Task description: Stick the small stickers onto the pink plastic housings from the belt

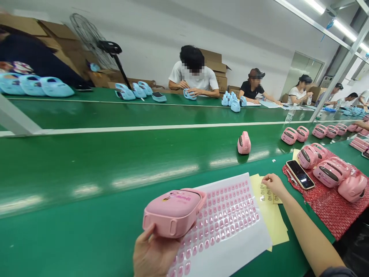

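Note:
My left hand [157, 252] grips a small pink handled device [174, 213], rounded like a portable speaker, with printed artwork on its upper face. Its handle points right, and it is held above a white sheet [245, 240] carrying rows of small glossy pink oval stickers [221, 209]. My right hand [273, 184] has thumb and fingertips pinched together over a yellow sheet [278, 227] with small printed labels [266, 194]. Whatever may be between those fingertips is too small to make out. The yellow sheet lies partly under the white one.
A phone [300, 175] and several pink devices [331, 173] lie on red bubble wrap [337, 209] at right. One pink device [244, 143] stands on the green belt [121, 154]. Across a white rail [144, 127], people work with light-blue items [57, 87]. A metal post [336, 82] rises at right.

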Available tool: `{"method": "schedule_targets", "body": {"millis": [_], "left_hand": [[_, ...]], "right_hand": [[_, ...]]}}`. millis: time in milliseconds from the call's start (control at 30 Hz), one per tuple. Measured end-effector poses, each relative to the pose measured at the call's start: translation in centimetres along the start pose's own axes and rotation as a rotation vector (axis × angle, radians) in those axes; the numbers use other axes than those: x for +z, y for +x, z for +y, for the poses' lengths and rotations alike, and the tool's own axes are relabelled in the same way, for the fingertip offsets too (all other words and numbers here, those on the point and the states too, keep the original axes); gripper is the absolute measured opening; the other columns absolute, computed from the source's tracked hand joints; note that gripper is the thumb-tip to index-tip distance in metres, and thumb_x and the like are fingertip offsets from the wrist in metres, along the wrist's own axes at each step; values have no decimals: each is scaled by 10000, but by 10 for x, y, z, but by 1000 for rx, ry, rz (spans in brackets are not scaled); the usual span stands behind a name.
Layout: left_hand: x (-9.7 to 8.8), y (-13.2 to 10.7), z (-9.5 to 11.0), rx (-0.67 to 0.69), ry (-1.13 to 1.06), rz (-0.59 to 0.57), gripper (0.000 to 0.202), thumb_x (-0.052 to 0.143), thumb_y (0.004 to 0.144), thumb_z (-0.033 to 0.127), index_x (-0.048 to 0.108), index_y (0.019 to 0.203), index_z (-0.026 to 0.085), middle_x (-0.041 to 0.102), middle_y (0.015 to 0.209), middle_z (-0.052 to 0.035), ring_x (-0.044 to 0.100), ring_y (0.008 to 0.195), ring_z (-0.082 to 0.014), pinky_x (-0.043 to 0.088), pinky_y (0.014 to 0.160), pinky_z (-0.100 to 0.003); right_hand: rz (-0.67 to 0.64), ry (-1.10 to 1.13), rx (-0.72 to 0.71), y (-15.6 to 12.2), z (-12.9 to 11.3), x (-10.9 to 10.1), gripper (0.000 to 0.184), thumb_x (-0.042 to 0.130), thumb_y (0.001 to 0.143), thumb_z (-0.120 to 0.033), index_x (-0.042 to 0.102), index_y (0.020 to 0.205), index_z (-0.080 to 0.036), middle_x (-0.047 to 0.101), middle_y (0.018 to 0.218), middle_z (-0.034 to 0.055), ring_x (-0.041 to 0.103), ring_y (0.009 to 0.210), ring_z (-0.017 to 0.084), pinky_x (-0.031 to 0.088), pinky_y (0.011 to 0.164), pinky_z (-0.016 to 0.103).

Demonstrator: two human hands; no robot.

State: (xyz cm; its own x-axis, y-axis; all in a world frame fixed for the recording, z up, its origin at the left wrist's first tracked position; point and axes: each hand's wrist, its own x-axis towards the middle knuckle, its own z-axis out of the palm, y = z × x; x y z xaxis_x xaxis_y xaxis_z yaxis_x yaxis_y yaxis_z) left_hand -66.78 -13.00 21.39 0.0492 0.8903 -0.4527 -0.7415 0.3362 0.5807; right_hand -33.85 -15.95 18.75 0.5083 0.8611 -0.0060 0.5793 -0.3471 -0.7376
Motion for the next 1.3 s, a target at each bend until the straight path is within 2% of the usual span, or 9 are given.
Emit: {"method": "schedule_targets", "body": {"millis": [133, 300, 400, 500, 667, 867, 1033, 1167, 1300], "left_hand": [[-8, 3, -1, -8, 47, -82, 575, 643, 592, 410, 548, 1152, 317, 711, 982, -20, 561, 1055, -342, 558, 710, -435], [-15, 5, -1, 73, 92, -136, 761, 761, 423, 496, 560, 1136, 323, 730, 847, -10, 660, 690, -293, 576, 517, -397], [-9, -1, -1, 132, 109, -194, 782, 751, 413, 579, 568, 1123, 308, 717, 915, -19, 653, 753, -301, 577, 549, -403], [-2, -5, -3, 86, 122, -216, 743, 716, 456, 615, 578, 1107, 285, 704, 953, -33, 641, 831, -323, 570, 596, -439], [5, -7, -11, 46, 132, -150, 663, 722, 520, 539, 589, 1104, 257, 696, 967, -40, 608, 934, -289, 559, 624, -326], [8, -11, -17, 48, 157, -211, 676, 735, 507, 521, 583, 1111, 259, 700, 915, -37, 643, 702, -250, 530, 468, -297], [11, -11, -19, 105, 142, -194, 715, 724, 502, 547, 569, 1130, 242, 700, 900, -52, 636, 623, -231, 489, 387, -268], [11, -11, -19, 78, 138, -213, 731, 716, 527, 542, 539, 1168, 238, 699, 883, -52, 643, 682, -246, 508, 432, -284], [8, -10, -19, 66, 152, -235, 724, 734, 516, 523, 540, 1157, 248, 695, 840, -30, 645, 777, -272, 540, 509, -314]], "right_hand": [[12, -10, -5, -2, 1, 9, 92, 547, 613, -151, 557, 528, -184, 510, 676, 13, 530, 663, 163, 429, 666, 294], [44, 43, -40, -7, 7, 17, 113, 505, 651, -153, 521, 552, -205, 480, 758, 24, 518, 713, 162, 429, 723, 309], [5, 106, -39, -6, 11, 14, 85, 534, 654, -219, 521, 571, -202, 491, 720, 14, 513, 672, 155, 440, 664, 300], [-79, 176, -27, -4, 14, 5, 124, 562, 648, -297, 532, 604, -185, 502, 622, -12, 495, 572, 131, 433, 561, 275], [-61, 188, -15, 0, 12, 2, 126, 536, 663, -282, 527, 596, -176, 498, 576, -16, 475, 520, 119, 424, 546, 278], [32, 124, -38, 2, 8, 12, 64, 545, 595, -171, 540, 532, -184, 487, 705, 5, 491, 593, 128, 445, 680, 311], [-34, 143, -35, 1, 11, 3, 74, 554, 597, -207, 534, 533, -178, 505, 647, -4, 503, 569, 125, 450, 587, 277], [-70, 146, -20, 2, 12, 0, 116, 520, 645, -267, 540, 572, -178, 496, 560, -21, 474, 499, 116, 425, 520, 263], [-2, 106, -33, 5, 10, 6, 90, 535, 618, -246, 537, 551, -187, 498, 620, -4, 494, 574, 135, 436, 596, 280]]}}
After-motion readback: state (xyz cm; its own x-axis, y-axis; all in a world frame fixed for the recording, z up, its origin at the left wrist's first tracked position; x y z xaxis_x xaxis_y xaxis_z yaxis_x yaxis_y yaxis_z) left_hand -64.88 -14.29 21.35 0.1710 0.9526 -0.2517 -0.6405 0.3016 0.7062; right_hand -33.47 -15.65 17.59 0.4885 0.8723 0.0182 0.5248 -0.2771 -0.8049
